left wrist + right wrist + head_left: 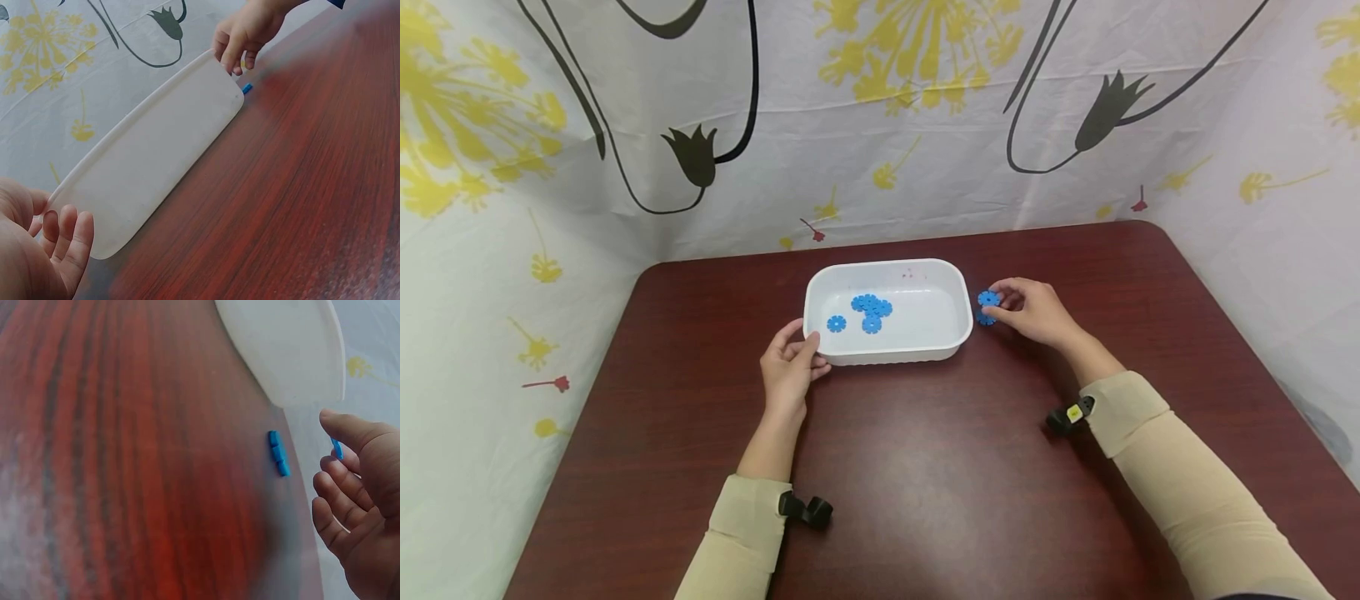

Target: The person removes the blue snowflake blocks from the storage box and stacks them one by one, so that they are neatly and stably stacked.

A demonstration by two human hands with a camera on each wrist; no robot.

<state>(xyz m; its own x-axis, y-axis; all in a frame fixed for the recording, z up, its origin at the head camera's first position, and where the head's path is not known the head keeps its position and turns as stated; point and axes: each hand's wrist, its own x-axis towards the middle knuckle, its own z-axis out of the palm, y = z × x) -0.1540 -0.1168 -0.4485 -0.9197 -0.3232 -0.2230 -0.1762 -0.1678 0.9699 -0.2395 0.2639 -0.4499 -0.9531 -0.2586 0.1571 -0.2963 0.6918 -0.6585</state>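
Note:
A white plastic tray stands on the table with several blue notched discs lying in it, some overlapping, one apart at the left. My left hand grips the tray's near left corner, thumb over the rim and fingers against the outside. Just beyond the tray's right end, my right hand pinches a blue snowflake disc between thumb and fingers, raised off the table. Below it another blue disc is on the tabletop, close to the tray. In the left wrist view the tray hides its contents.
The dark red-brown table extends around the tray. Behind it and at both sides hangs a white curtain printed with yellow and grey flowers. Each sleeve cuff carries a small black camera mount.

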